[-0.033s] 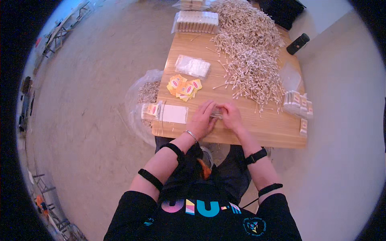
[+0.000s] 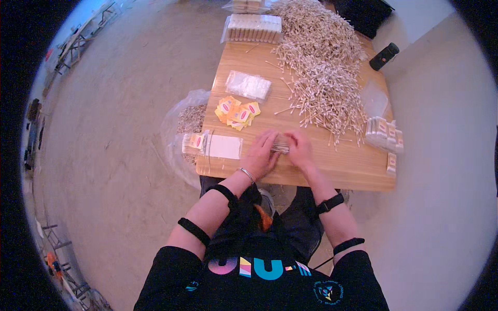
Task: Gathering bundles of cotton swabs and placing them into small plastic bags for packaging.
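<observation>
Close to the table's near edge, my two hands hold a bundle of cotton swabs (image 2: pixel 280 144) between them. My left hand (image 2: pixel 261 154) is closed around its left end. My right hand (image 2: pixel 299 150) presses on the other end, its fingers bent and slightly blurred. The swabs' sticks lie side by side, and both ends are covered by my fingers. Left of my hands, a white card (image 2: pixel 225 147) lies flat, beside a clear pack of swabs (image 2: pixel 193 143) with an orange-and-white label. Behind it is a small heap of yellow-orange labels (image 2: pixel 237 112).
A big pile of loose swabs (image 2: pixel 332 78) covers the table's far right. Clear plastic bags (image 2: pixel 248 85) lie behind the labels. Bundled swab packs (image 2: pixel 253 28) stand at the far left, finished-looking packs (image 2: pixel 384 135) at right. A dark bottle (image 2: pixel 384 56) stands near the wall.
My right hand has shifted slightly to the right, uncovering more of the swab bundle. My left hand stays in place.
</observation>
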`<state>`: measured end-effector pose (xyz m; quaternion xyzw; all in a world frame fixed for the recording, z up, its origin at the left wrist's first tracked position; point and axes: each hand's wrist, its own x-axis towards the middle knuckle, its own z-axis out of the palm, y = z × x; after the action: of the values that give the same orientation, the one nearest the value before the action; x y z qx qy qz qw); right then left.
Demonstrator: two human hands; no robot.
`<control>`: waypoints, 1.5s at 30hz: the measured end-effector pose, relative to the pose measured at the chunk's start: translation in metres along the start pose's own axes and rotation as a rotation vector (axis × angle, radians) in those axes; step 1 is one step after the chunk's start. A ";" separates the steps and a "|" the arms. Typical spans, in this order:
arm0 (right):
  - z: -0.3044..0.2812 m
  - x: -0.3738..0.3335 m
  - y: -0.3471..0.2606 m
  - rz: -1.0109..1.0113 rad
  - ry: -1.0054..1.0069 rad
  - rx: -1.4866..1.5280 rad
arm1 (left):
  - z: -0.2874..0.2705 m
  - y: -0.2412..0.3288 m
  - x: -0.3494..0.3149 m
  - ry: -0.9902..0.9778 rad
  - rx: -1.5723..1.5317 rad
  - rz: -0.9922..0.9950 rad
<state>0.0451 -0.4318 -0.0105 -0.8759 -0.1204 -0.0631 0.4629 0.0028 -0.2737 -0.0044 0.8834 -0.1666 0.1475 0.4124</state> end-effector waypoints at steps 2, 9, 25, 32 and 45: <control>0.000 -0.006 0.005 0.126 0.194 0.113 | -0.001 -0.001 -0.001 -0.026 0.008 0.011; 0.027 -0.017 0.005 0.239 0.121 0.515 | -0.004 -0.001 0.002 -0.096 -0.052 0.037; 0.023 -0.025 -0.037 -0.116 -0.346 -0.789 | -0.004 -0.013 0.002 0.221 -0.393 -0.353; 0.018 -0.034 -0.041 -0.193 -0.355 -0.769 | 0.001 -0.020 0.002 0.299 -0.421 -0.337; 0.011 -0.037 -0.040 -0.088 -0.284 -0.831 | -0.002 -0.023 0.002 0.256 -0.414 -0.374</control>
<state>-0.0012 -0.4061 0.0071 -0.9817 -0.1844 -0.0046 0.0473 0.0140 -0.2586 -0.0175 0.7702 0.0256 0.1421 0.6212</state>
